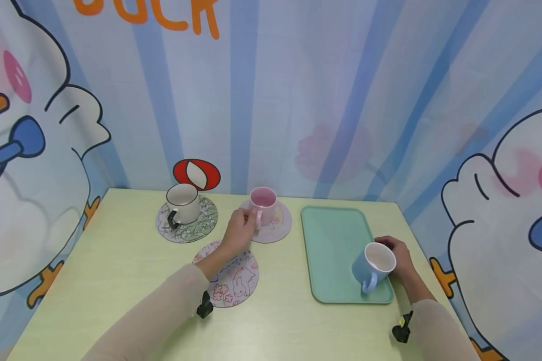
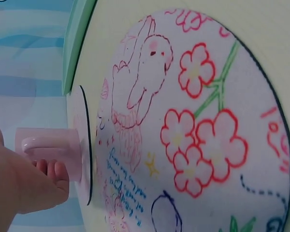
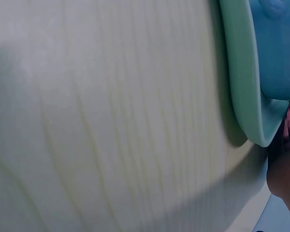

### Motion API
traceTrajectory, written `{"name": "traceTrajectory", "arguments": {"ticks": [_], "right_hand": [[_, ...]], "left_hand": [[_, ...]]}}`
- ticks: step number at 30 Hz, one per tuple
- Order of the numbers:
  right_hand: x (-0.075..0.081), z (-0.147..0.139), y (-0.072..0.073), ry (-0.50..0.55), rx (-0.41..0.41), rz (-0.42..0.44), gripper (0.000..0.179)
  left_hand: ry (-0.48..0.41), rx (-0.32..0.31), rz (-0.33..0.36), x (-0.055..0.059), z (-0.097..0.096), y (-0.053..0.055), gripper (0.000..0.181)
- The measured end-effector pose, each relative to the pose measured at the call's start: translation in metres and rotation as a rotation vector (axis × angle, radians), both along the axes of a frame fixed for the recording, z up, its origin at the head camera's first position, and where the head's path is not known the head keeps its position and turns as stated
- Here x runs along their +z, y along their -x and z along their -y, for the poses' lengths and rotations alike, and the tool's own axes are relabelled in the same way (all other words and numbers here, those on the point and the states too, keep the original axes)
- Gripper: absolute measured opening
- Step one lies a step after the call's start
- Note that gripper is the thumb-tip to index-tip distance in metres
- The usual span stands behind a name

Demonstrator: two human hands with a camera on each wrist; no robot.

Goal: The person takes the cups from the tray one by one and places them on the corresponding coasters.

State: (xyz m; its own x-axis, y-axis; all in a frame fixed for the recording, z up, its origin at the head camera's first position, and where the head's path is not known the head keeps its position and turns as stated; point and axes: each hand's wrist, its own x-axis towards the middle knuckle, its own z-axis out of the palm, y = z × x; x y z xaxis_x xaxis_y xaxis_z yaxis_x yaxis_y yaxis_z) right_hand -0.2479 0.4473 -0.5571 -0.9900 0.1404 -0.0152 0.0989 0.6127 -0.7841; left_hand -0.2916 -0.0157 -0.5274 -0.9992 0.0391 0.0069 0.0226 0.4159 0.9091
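A pink mug stands upright on a pale purple round coaster at the back middle of the table. My left hand pinches its handle, fingers curled, as the left wrist view also shows. At the right, a light blue mug sits in the near right corner of a mint green tray, handle toward me. My right hand reaches round the blue mug's far right side and grips its body; the mug hides most of those fingers. The right wrist view shows the tray rim beside the mug.
A white mug with a dark rim and handle stands on a patterned round coaster at the back left. Below my left forearm lies a coaster with drawn rabbits and flowers. A curtain printed with cartoon ducks hangs behind the table.
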Motion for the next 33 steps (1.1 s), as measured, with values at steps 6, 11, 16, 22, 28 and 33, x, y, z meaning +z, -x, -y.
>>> {"name": "traceTrajectory", "arguments": {"ticks": [6, 11, 16, 22, 28, 33], "right_hand": [[-0.004, -0.001, 0.001, -0.010, 0.003, -0.001, 0.030], [-0.004, -0.001, 0.002, -0.004, 0.006, -0.008, 0.030], [-0.004, -0.001, 0.002, 0.007, 0.008, -0.008, 0.030], [-0.005, -0.002, 0.000, -0.001, 0.013, -0.004, 0.030], [-0.004, -0.003, 0.000, -0.013, 0.013, -0.003, 0.030], [-0.002, -0.002, 0.000, 0.000, 0.011, 0.000, 0.031]], "left_hand": [[0.043, -0.051, -0.017, 0.011, 0.007, -0.008, 0.049], [0.061, -0.091, -0.111, 0.017, 0.011, -0.013, 0.047], [0.044, -0.109, -0.221, 0.026, 0.010, -0.016, 0.041], [0.005, -0.180, -0.255, 0.036, 0.006, -0.016, 0.042], [-0.030, -0.280, -0.268, 0.044, -0.003, -0.021, 0.040], [-0.084, -0.318, -0.254, 0.046, -0.012, -0.028, 0.036]]}}
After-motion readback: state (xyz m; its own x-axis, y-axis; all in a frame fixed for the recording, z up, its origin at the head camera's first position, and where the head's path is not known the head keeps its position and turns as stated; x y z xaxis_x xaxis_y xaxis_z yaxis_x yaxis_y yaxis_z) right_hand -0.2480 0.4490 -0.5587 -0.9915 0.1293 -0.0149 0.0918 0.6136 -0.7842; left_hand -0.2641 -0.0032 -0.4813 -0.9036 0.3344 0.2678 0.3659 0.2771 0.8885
